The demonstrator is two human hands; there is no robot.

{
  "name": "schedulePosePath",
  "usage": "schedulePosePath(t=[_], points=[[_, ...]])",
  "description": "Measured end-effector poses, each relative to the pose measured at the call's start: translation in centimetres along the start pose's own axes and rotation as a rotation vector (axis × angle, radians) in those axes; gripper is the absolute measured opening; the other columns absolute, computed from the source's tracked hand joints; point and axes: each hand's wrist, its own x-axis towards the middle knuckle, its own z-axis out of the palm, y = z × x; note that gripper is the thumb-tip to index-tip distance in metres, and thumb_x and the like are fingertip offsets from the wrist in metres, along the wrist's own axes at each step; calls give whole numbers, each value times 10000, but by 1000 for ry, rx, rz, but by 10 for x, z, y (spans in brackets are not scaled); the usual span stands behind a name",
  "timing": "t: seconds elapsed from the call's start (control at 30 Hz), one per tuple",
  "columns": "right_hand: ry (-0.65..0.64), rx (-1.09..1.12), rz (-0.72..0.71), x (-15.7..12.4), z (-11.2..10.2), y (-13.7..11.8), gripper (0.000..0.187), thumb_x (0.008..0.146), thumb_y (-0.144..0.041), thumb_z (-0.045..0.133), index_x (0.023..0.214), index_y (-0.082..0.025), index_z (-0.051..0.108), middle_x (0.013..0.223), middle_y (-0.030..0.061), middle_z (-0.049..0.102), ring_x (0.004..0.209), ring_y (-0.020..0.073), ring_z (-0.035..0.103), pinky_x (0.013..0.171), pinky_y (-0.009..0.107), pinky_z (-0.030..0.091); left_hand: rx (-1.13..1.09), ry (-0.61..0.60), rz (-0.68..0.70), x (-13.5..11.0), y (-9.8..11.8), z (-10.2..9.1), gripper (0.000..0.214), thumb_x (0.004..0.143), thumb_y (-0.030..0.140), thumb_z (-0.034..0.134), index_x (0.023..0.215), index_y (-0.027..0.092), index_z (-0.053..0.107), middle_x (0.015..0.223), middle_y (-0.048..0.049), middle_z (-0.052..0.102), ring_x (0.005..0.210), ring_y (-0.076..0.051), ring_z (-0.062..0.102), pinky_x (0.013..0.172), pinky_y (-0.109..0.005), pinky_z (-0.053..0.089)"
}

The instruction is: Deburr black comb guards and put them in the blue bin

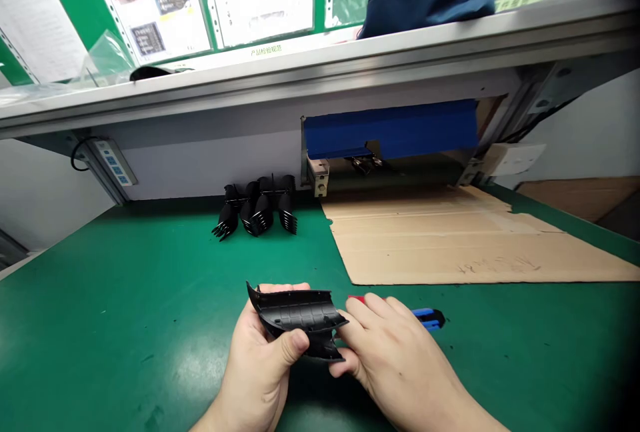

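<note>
shell (300,311): between both hands, above table (125,325); long axis roughly left-right | left hand (263,355): nearer, clamped on its left part, thumb over near side | right hand (387,339): fingers at right end, pinching or not, can't tell | black, curved, gridded inside, left tip pointed

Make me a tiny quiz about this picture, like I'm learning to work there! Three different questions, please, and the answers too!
1. True or false: the flat brown cardboard sheet lies on the smooth green tabletop.
2. Which hand is nearer the slim blue-and-black plastic tool?
3. The left hand holds: A) the cardboard sheet, B) the tool, C) a black curved plastic shell.

Key: 1. True. 2. The right hand. 3. C.
</note>
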Motion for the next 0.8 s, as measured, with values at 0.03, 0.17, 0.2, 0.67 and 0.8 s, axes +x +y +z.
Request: schedulePosePath(t=[0.03, 0.17, 0.2, 0.67, 0.8], points=[[-11, -1, 4, -1, 1, 1, 752, 1072, -554, -10, 684, -173, 508, 695, 31, 428, 619, 231, 377, 576, 314, 189, 11, -12, 2, 1, -1, -2, 464, 647, 288, 838, 1034, 192, 601, 1062, -79, 647, 975, -225, 624, 844, -305, 503], [-77, 23, 0, -2, 2, 3, 773, 1072, -551, -31, 701, -174, 531, 688, 36, 456, 638, 232, 403, 600, 324, 211, 45, -22, 2, 2, -3, -6, 452, 645, 298, 838, 1020, 202, 604, 1074, -76, 636, 979, -225, 617, 845, -311, 498], [-100, 58, -3, -1, 2, 4, 769, 1069, -571, -25, 713, -174, 529, 693, 35, 467, 642, 230, 412, 604, 322, 218, 51, -20, 4, 2, -3, -6, 455, 639, 296, 842, 1015, 199, 606, 1070, -79, 634, 975, -227, 616, 840, -313, 498], [224, 354, -84, -9, -4, 13, 362, 1061, -553, 495, 1155, -204, 487, 842, 15, 496, 667, 183, 478, 609, 275, 373, -151, -42, -55, 3, 0, 4, 437, 695, 242, 806, 1070, 178, 592, 1087, -105, 646, 991, -227, 615, 871, -327, 473], [202, 234, -112, -15, 5, 25, 432, 1071, -548, 452, 1347, -216, 456, 978, 59, 557, 716, 208, 561, 624, 304, 460, -266, -54, -113, 6, -3, 10, 433, 652, 197, 830, 1018, 148, 604, 990, -98, 661, 920, -202, 625, 850, -315, 464]])
